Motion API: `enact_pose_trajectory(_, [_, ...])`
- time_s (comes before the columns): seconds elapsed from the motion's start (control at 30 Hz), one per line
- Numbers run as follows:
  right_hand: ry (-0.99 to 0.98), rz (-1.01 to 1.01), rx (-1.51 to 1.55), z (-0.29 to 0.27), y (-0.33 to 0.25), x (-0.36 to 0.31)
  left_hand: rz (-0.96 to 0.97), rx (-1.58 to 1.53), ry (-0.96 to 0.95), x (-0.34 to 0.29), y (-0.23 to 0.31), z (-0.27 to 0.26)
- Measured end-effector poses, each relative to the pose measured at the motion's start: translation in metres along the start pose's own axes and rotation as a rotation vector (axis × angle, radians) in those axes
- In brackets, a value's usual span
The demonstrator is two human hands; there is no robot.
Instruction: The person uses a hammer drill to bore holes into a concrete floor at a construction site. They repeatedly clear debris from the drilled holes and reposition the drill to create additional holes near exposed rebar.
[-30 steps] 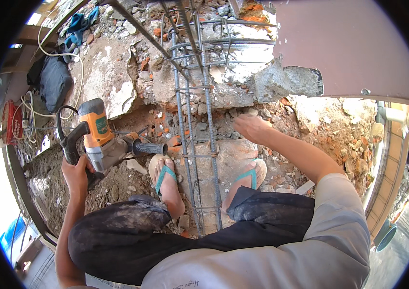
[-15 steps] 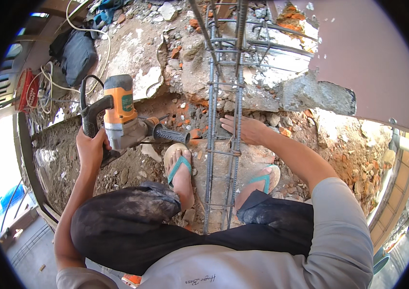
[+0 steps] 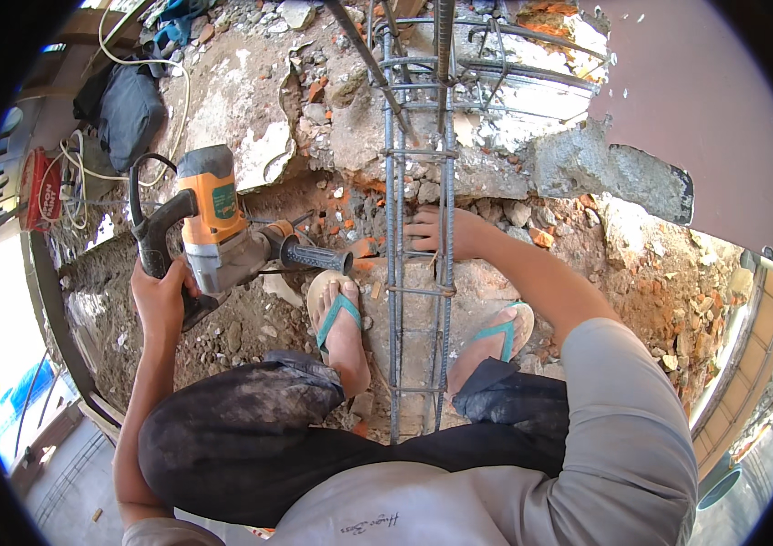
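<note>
An orange and black rotary hammer (image 3: 212, 211) is at the left, its ribbed side handle (image 3: 316, 258) pointing towards my left foot. My left hand (image 3: 159, 298) is wrapped round the tool's rear handle. Its bit reaches towards the broken bricks and rubble. My right hand (image 3: 468, 235) is at the upright rebar cage (image 3: 395, 341), its fingers stretched out to the left behind the bars, over the rubble (image 3: 370, 218). The bars partly cover these fingers, and I see nothing held in them.
My sandalled feet stand on both sides of the cage on a concrete strip (image 3: 418, 359). Ahead lies a broken concrete slab (image 3: 341, 146). A pale cable (image 3: 184, 109) runs past a dark bag (image 3: 130, 114) and a red bag (image 3: 39, 191). A mauve panel (image 3: 696, 118) rises at the right.
My right hand has moved slightly left, further in behind the rebar. The hammer and my left hand appear a little further left in the view, with the grip unchanged.
</note>
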State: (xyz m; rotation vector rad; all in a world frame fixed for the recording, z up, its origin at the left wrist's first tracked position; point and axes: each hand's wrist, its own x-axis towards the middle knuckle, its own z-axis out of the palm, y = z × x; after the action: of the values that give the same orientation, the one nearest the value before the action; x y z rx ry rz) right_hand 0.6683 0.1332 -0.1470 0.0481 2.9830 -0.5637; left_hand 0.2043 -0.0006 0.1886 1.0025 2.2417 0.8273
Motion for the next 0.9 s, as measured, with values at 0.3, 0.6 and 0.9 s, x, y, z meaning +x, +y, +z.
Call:
enact_pose_trajectory(0.3, [0.104, 0.089, -0.003, -0.034, -0.013, -0.082, -0.028, -0.081, 0.012, 0.001, -0.005, -0.001])
enact_pose_trajectory(0.6, [-0.016, 0.187, -0.406, 0.029, -0.011, 0.021, 0.030, 0.021, -0.029, 0.005, -0.004, -0.003])
enact_pose_trajectory(0.9, [-0.425, 0.454, -0.216, -0.043, -0.036, -0.072, -0.028, -0.029, -0.010, 0.006, -0.006, -0.005])
